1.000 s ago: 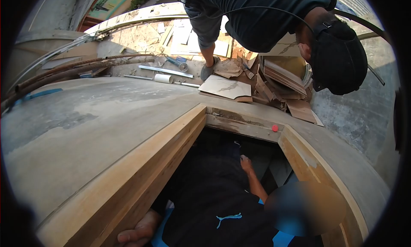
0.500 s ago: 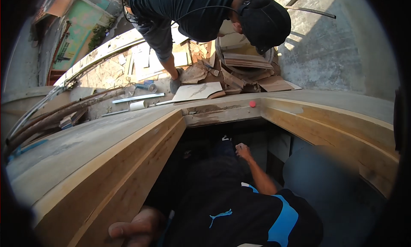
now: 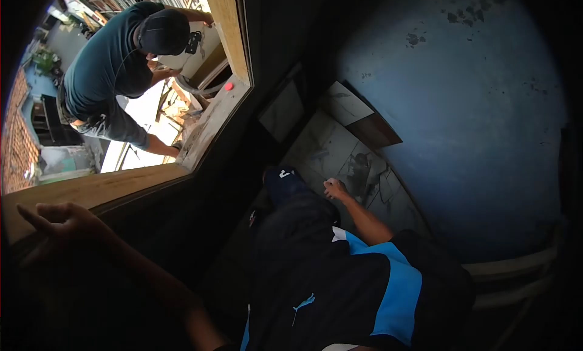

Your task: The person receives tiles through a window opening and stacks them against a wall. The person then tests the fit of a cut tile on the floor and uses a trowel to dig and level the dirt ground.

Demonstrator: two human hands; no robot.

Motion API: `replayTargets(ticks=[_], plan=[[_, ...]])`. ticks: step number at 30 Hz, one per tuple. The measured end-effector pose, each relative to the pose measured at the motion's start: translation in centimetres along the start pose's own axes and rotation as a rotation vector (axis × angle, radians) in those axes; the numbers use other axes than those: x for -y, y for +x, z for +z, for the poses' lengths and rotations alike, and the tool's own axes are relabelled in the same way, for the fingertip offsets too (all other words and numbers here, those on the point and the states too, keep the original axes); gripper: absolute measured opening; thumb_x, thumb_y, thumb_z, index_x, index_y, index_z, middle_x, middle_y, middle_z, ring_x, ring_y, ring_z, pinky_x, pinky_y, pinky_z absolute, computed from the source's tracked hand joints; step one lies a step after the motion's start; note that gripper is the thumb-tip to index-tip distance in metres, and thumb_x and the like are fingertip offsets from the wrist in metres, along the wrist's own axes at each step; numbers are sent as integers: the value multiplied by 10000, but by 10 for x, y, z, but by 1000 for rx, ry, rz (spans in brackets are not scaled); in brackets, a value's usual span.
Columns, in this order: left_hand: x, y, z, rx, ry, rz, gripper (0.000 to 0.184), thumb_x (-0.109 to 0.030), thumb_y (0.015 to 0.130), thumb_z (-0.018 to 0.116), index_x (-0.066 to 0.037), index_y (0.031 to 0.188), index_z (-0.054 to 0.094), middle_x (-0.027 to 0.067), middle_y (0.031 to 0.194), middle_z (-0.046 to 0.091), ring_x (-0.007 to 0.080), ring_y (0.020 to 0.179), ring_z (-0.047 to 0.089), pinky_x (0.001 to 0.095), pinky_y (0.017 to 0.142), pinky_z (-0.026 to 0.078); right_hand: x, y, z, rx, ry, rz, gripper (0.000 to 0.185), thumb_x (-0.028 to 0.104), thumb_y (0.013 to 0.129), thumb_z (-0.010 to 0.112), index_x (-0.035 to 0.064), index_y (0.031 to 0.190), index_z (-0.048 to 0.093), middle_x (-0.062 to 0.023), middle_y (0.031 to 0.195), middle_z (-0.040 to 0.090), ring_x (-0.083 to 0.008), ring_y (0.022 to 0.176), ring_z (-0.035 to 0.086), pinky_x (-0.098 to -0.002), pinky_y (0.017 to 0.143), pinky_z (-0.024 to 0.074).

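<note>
My left hand (image 3: pixel 61 220) is raised at the lower edge of the wooden frame (image 3: pixel 121 190), its fingers apart and nothing held. Whether it touches the wood I cannot tell. Down by my thigh, my right hand (image 3: pixel 335 190) is closed with curled fingers. A small pale spot shows at its top, too small to name. Floor tiles (image 3: pixel 316 141), grey and partly broken, lie below that hand.
Outside the opening, a co-worker (image 3: pixel 115 59) in a dark shirt and cap bends over stacked boards. A red round thing (image 3: pixel 229 86) sits on the frame's corner. Loose tiles (image 3: pixel 347 103) lean against a blue wall (image 3: pixel 461 120). A pale bar-like structure (image 3: pixel 516 263) stands at right.
My view has turned right, into the dark room. My left hand has come up, its fingers now apart by the frame. The co-worker has straightened somewhat, one arm reaching to the frame.
</note>
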State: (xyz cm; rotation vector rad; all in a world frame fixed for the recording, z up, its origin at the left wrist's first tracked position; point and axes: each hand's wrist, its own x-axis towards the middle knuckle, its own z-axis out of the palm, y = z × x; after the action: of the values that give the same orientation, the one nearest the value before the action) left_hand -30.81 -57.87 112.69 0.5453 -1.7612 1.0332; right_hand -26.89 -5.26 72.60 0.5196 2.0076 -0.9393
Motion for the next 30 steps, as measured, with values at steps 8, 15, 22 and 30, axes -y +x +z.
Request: replayTargets(ticks=[8,15,22,30], plan=[[0,2,7,-160,-139,-4,314,-250,837,484,-227,1149,514,446,1191,216,558,1094,315,606,860,294,-287,-13,19,306,-389,-363,304,290,757,571,13,866,627,-90,756,636,-225,641,632,-339,465,522],[19,-13,47,-123,-68,-34,292,-246,817,505,-269,1106,550,452,1207,194,578,1086,299,655,861,230,-202,-52,-10,-127,-365,-183,284,258,770,491,-4,797,596,-199,838,601,-347,801,590,-425,644,480],[-5,5,3,-140,-369,-95,398,-243,787,469,-148,1173,492,460,1237,89,552,1163,189,646,910,159,-171,-25,-32,-297,-215,-225,291,276,789,441,20,846,565,-222,879,579,-384,873,549,-460,723,437],[-24,-47,-75,146,-317,-152,495,-321,819,460,-98,1253,380,315,1341,115,427,1252,168,632,933,141,-204,-64,-125,-116,20,417,250,230,754,484,11,773,601,-156,701,617,-261,611,617,-372,588,490]])
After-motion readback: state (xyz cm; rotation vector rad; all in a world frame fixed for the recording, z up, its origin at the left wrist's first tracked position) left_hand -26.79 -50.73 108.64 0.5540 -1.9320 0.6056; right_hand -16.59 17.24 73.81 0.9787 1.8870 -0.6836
